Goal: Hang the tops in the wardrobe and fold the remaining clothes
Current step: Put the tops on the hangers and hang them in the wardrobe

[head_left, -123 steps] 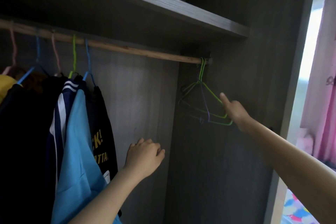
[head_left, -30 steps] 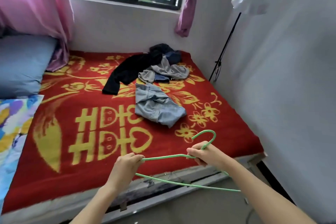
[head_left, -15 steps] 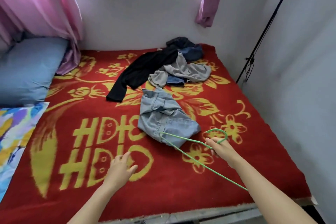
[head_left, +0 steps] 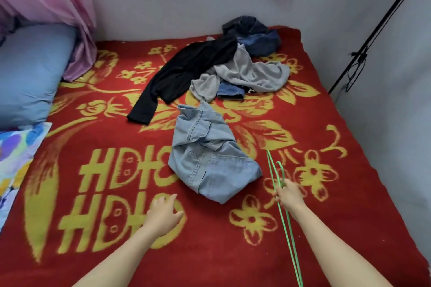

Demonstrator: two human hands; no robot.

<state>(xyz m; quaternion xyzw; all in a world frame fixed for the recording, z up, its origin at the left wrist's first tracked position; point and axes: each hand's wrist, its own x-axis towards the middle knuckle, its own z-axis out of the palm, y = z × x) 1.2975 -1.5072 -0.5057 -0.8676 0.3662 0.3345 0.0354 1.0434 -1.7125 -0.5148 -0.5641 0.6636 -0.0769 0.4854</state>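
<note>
1. Where things stand: the right hand [head_left: 289, 196] has its fingers curled round the green wire hanger [head_left: 292, 251] just below the hook. The hanger runs edge-on from the near right up toward the middle of the bed [head_left: 93, 251]. The left hand [head_left: 163, 214] holds nothing. Its fingers are loosely spread low over the red blanket, and I can't tell if it's actually touching.
2. The clothes are all on the bed. A crumpled light denim piece [head_left: 210, 161] is closest, between the two hands and a bit farther out. Beyond it, toward the far wall, are a black long-sleeved top [head_left: 186, 70], a grey garment [head_left: 251, 72] partly lying over it, and a dark blue heap [head_left: 254, 35] farthest back.
3. My guess is the next move is the left hand grabbing the denim piece to put it on the hanger.
4. What could go wrong:
   - It's so bunched up I can't find a collar or shoulders. If it's really trousers or a skirt, it should be folded, not hung.
   - A one-handed grab of a wad like that probably lifts it inside out or by a sleeve, so the hanger goes in crooked.
   - The thin wire end could snag a fold or a pocket if it's pushed in without looking.
   - The grey and black pieces overlap, so pulling one probably drags the other along.
</note>
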